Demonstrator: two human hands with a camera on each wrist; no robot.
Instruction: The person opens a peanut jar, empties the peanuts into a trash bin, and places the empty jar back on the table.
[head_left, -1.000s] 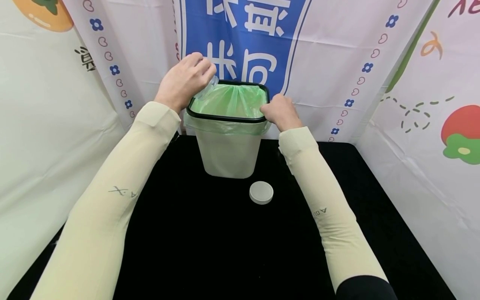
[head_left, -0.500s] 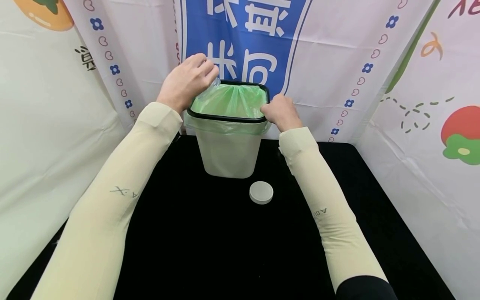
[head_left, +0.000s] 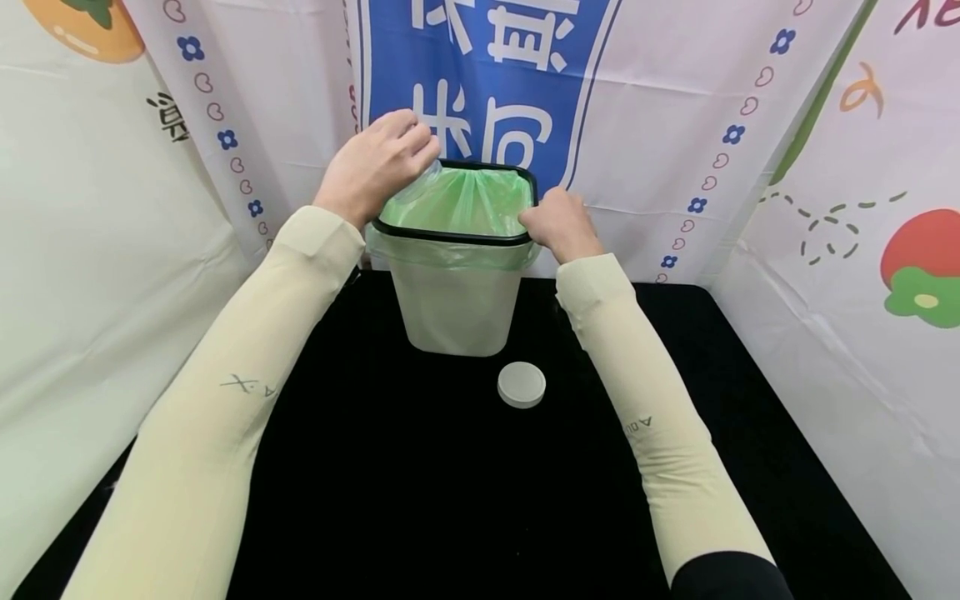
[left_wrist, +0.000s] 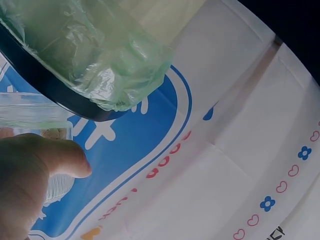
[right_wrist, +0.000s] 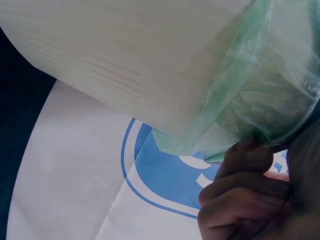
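Note:
In the head view my left hand (head_left: 378, 162) holds a clear plastic jar (left_wrist: 59, 187), tipped over the left side of a trash can (head_left: 456, 308). The hand hides most of the jar there; in the left wrist view its ribbed wall shows behind the thumb. A green trash bag (head_left: 461, 200) lines the can and folds out under its black rim (head_left: 457, 239). On the can's right side my right hand (head_left: 561, 223) grips the rim, fingers curled beneath it in the right wrist view. A round white lid (head_left: 522, 384) lies on the table in front.
The black table (head_left: 420, 483) reaches back to a printed cloth backdrop (head_left: 637, 150) close behind the can. Pale cloth walls stand at the left and right. Both forearms wear cream sleeves.
My left hand has shifted slightly right with the jar, and less of the jar shows past the fingers. The right hand, can and lid stay put.

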